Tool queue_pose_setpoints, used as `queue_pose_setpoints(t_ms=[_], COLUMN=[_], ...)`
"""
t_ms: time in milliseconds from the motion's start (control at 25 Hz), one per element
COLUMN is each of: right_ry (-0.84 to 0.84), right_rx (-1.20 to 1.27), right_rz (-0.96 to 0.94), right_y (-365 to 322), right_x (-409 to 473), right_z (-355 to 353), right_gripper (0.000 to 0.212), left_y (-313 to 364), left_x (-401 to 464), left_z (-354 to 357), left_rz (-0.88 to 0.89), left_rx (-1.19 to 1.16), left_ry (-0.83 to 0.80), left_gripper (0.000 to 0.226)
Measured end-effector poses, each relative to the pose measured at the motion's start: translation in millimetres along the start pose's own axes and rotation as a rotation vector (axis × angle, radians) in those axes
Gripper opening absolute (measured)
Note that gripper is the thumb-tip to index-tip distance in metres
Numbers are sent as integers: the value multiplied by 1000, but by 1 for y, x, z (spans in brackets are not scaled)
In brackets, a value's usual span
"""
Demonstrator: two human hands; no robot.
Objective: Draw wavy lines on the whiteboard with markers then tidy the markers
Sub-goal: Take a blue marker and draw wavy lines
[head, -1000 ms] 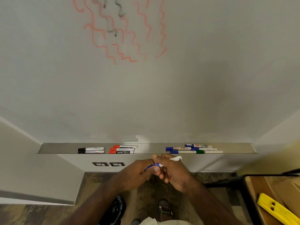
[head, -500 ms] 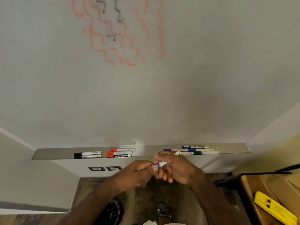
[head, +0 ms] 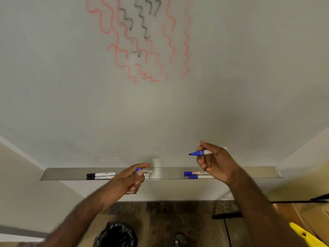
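Step in hand looked like the blue round of drawing: marker uncapped, not yet on the board.

Right hand [head: 216,162] was curled round the blue marker [head: 202,152], bare tip pointing toward the left hand, barrel roughly level. The tip was short of the whiteboard [head: 249,86] as far as I could tell; no blue line anywhere on it.

Left hand [head: 132,178] pinched the blue cap [head: 138,170] between thumb and forefinger, down by the tray [head: 62,172]. Hands were well apart, the left lower than the right.

Up and away from both hands, orange wavy lines [head: 156,63] and black wavy lines [head: 142,24] were already on the board.

On the tray: two black markers [head: 100,176] just beyond the left hand on its outer side, more marker ends partly hidden behind its fingers (colour not clear), and blue markers [head: 195,175] under the right hand.

Next move, my read: raise the right hand, turn the tip onto the board and run the waves on bare surface beside the existing lines. Needs light, steady contact. The left hand only had to keep the cap, or park it on the tray.

Tidying wasn't started for this marker; it would need recapping, then going down with the blue group under the right hand.
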State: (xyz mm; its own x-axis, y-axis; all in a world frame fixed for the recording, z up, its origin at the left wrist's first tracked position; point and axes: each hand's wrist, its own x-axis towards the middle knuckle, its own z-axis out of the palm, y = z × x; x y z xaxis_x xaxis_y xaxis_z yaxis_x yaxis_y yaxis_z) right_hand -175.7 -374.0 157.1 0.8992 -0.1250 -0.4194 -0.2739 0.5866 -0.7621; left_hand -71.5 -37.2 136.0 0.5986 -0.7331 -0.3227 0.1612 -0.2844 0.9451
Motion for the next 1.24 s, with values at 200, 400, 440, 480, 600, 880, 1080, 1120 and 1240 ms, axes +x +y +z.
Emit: queue_pose_setpoints(t_ms=[200,400,440,480,600,880,1080,1120,1240], right_ry=[-80,-196,-226,-264,-352,-246,-76,-33,77], right_rx=[-19,-141,-166,-195,-307,-522,-620,-664,-833], right_rz=[-110,-423,-486,-554,-781,-1335,-1541,-1597,-1777], right_y=[-12,-63,-77,-92,-139,-227,-270,-276,-286], right_x=[11,6,3,0,-13,-56,-66,-67,-66], right_z=[52,114,129,147,202,315,368,377,406], right_gripper=[36,31,28,28,23,10,12,14,17], left_y=[48,147,171,198,274,403,444,445,442], left_x=[8,1,-2,-6,-18,-18,-17,-16,-15], left_z=[-11,-47,-56,-66,-92,-150,-180,-181,-183], left_rz=[386,895,991,1089,1331,1544,1523,1525,1515], left_rx=[430,661,705,748,838,1033,1117,1131,1159], left_ry=[346,785,873,961,1199,1385,1409,1394,1372], left_gripper=[30,29,30,30,29,36,43,45,48])
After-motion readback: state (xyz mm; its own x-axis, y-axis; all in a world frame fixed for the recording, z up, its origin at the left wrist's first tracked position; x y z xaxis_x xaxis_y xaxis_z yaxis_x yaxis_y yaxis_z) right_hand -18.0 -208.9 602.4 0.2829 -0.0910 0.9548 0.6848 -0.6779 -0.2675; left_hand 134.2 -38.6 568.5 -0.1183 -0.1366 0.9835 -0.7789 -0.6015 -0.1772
